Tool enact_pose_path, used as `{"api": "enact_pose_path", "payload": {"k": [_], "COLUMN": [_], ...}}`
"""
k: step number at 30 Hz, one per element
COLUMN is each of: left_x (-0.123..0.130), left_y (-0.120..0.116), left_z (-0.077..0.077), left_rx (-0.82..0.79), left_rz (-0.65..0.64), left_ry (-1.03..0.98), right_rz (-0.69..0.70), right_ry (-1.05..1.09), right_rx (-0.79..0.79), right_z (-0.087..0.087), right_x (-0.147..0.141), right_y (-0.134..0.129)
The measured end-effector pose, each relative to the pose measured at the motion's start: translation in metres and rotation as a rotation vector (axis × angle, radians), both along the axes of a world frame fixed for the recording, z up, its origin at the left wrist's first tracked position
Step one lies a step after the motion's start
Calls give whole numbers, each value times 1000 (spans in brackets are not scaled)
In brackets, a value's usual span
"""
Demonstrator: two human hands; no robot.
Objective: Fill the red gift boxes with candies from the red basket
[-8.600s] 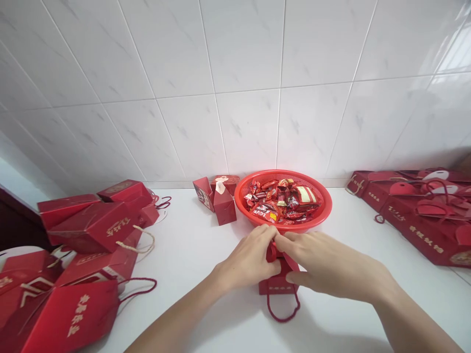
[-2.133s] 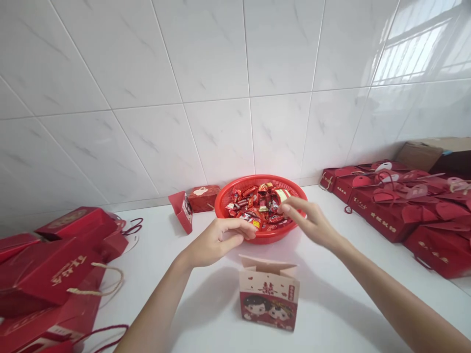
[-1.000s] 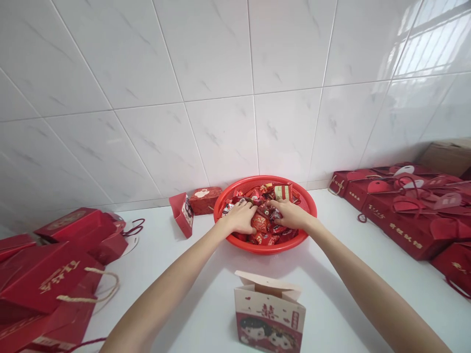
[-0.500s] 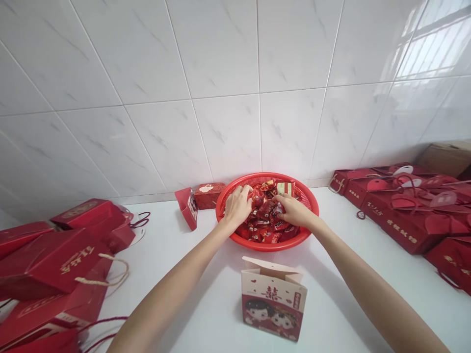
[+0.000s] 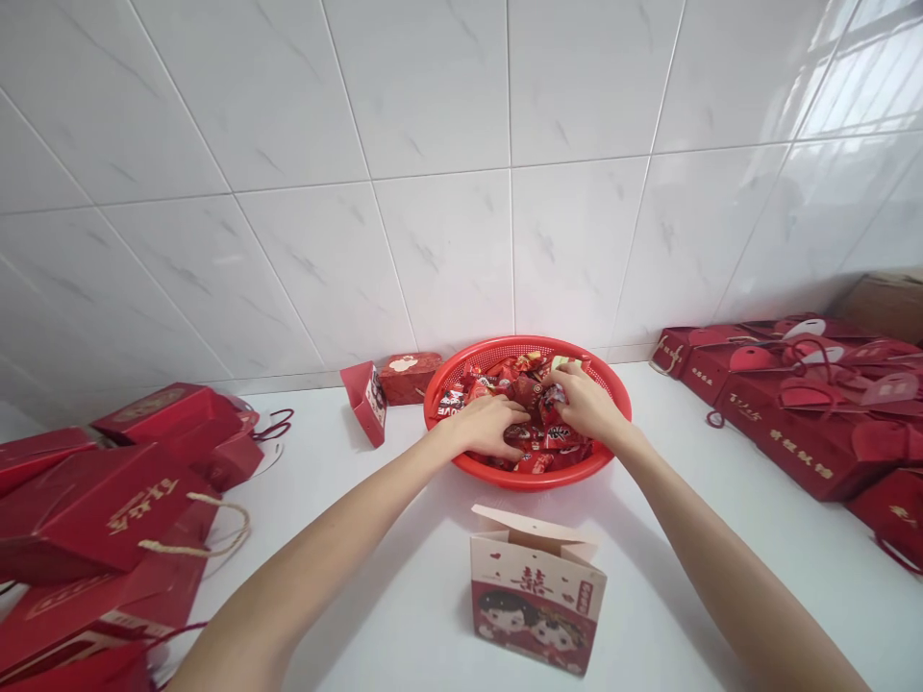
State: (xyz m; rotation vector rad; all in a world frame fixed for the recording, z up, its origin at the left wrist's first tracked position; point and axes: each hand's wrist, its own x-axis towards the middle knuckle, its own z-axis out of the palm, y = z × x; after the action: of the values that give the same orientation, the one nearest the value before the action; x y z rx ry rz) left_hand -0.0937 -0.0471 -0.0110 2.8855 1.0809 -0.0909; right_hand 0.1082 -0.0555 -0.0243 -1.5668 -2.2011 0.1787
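Note:
A red plastic basket (image 5: 530, 482) full of red-wrapped candies (image 5: 534, 463) stands against the wall, and both hands are inside it. My left hand (image 5: 491, 426) lies over the near left candies, fingers stretched apart and touching the wrappers. On the right side, my right hand (image 5: 586, 402) has its fingers curled round a wrapped candy (image 5: 554, 396), which they partly cover. In front of the basket stands an upright cardboard gift box (image 5: 535, 601) with two cartoon figures printed on it. Its top flaps are up.
Red gift boxes with cord handles pile up at the left (image 5: 144, 509). More red boxes (image 5: 785, 423) line the right side, with a brown carton (image 5: 884, 306) behind. Left of the basket are a small red box (image 5: 411, 378) and a folded red card piece (image 5: 365, 402).
My left hand has moved from the basket's back left toward its near middle, its fingers spreading. My right hand has shifted slightly right and up, still among the candies.

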Motion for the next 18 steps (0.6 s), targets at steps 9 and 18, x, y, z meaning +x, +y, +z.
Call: {"api": "enact_pose_path", "payload": {"k": [9, 18], "left_x": [5, 21], "left_y": [4, 9], "left_z": [1, -6], "left_rx": [-38, 63], "left_rz": [38, 35], "left_ry": [201, 373], "right_rz": [87, 113], "right_ry": [-6, 62], "right_rx": [-22, 8], "right_z": [-2, -12], "right_x": [-1, -2], "right_y": [2, 9]}}
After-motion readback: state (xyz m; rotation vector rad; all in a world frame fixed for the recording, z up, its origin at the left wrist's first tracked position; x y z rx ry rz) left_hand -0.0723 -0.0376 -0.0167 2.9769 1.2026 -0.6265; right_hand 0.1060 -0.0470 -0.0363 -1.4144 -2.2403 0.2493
